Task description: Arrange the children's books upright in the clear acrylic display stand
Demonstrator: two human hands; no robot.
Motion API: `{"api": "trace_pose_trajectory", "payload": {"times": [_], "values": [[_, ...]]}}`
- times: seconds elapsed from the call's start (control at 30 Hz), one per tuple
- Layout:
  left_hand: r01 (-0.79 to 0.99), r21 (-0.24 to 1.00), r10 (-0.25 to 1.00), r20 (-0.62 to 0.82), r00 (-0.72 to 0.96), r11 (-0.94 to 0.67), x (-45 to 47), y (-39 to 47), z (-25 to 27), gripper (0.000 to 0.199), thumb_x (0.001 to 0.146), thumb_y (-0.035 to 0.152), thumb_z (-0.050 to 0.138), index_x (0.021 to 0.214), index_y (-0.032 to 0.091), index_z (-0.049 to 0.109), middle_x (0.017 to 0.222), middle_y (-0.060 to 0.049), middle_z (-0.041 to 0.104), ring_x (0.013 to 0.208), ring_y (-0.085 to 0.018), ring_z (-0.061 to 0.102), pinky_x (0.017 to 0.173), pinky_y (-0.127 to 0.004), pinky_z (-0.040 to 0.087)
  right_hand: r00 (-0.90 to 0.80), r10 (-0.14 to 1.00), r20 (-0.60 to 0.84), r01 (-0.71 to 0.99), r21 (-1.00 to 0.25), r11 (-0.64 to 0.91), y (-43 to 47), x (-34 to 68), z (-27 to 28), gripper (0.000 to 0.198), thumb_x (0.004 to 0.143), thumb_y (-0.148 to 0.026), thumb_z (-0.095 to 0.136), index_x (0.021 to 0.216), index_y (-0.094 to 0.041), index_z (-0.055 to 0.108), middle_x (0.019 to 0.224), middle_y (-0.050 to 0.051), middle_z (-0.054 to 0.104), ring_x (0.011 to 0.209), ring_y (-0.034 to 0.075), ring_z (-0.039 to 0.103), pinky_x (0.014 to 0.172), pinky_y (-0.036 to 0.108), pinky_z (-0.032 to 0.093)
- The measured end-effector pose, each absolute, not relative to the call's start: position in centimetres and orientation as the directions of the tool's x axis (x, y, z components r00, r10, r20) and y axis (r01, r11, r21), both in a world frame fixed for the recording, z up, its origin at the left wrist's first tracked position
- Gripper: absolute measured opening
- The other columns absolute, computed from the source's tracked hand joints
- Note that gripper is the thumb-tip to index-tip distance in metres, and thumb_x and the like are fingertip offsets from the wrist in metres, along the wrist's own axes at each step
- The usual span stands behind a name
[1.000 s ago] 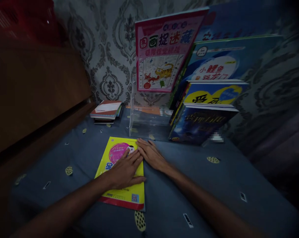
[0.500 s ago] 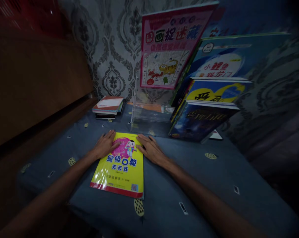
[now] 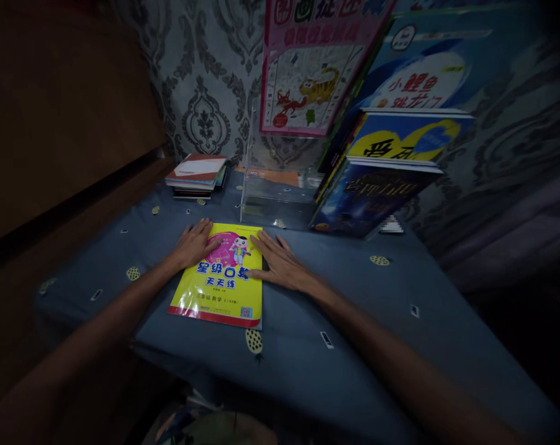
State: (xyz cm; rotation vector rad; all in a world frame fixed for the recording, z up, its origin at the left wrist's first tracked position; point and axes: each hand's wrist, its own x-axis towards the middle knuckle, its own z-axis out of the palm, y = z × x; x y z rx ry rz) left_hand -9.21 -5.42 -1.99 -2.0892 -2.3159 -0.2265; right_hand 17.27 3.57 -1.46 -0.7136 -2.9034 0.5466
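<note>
A yellow workbook [image 3: 224,293] with a red bottom band, a pink patch and a cartoon child on its cover lies flat on the cloth-covered table. My left hand [image 3: 194,244] rests at its upper left edge, thumb on the cover and fingers stretched forward. At the upper right edge lies my right hand [image 3: 280,262], its fingers spread and its thumb reaching onto the cover by the blue title. Both hands are open and touch the workbook without gripping it.
Behind the workbook stands a clear acrylic rack [image 3: 280,201] with a pink picture book [image 3: 303,80]. Several books, including a dark blue book [image 3: 373,194], lean in it to the right. A small book stack [image 3: 196,176] sits back left. A wooden cabinet [image 3: 67,123] borders the left.
The view has tilted downward, so things appear higher and the table's front edge shows more. My right thumb has moved down the cover toward the title. The workbook still lies flat.
</note>
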Motion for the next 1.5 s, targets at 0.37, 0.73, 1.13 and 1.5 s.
{"api": "trace_pose_trajectory", "payload": {"times": [0.37,0.73,1.13,1.5], "values": [[0.986,0.128,0.986,0.112,-0.121,0.106,-9.0,-5.5,-1.9,0.071,0.098,0.059,0.027,0.149,0.011,0.035,0.158,-0.018,0.032,0.148,-0.030,0.026,0.116,-0.049,0.025,-0.949,0.310,-0.053,0.302,-0.431,0.850,-2.7,21.1,-0.4,0.113,0.075,-0.082,0.053,0.159,-0.021,0.006,0.165,0.014,-0.001,0.151,0.034,-0.003,0.122,0.056,0.000],[0.993,0.047,0.972,0.206,-0.113,0.106,-8.2,-6.2,-1.4,0.055,0.100,0.047,0.034,0.138,0.010,0.050,0.150,-0.018,0.046,0.137,-0.030,0.044,0.111,-0.044,0.036,-0.956,0.292,-0.030,0.274,-0.446,0.852,-3.6,21.7,-0.1,0.091,0.082,-0.076,0.052,0.155,-0.029,0.026,0.166,0.010,0.006,0.152,0.033,0.005,0.121,0.058,0.001],[0.992,0.100,0.961,0.257,-0.101,0.078,-7.7,-7.5,-0.5,0.042,0.097,0.036,0.037,0.128,0.019,0.060,0.139,-0.012,0.059,0.129,-0.029,0.055,0.104,-0.041,0.047,-0.954,0.295,0.055,0.243,-0.435,0.867,-5.8,22.9,1.1,0.054,0.096,-0.055,0.050,0.146,-0.036,0.044,0.160,0.009,0.031,0.148,0.029,0.026,0.119,0.061,0.014],[0.991,0.134,0.971,0.238,-0.034,0.002,-6.3,-11.0,-0.7,0.049,0.096,0.040,0.035,0.134,0.016,0.056,0.142,-0.013,0.056,0.132,-0.029,0.052,0.106,-0.042,0.046,-0.973,0.217,0.079,0.167,-0.408,0.897,-9.4,25.3,1.3,0.072,0.084,-0.066,0.061,0.146,-0.034,0.045,0.160,0.013,0.030,0.147,0.034,0.027,0.117,0.066,0.017]]}}
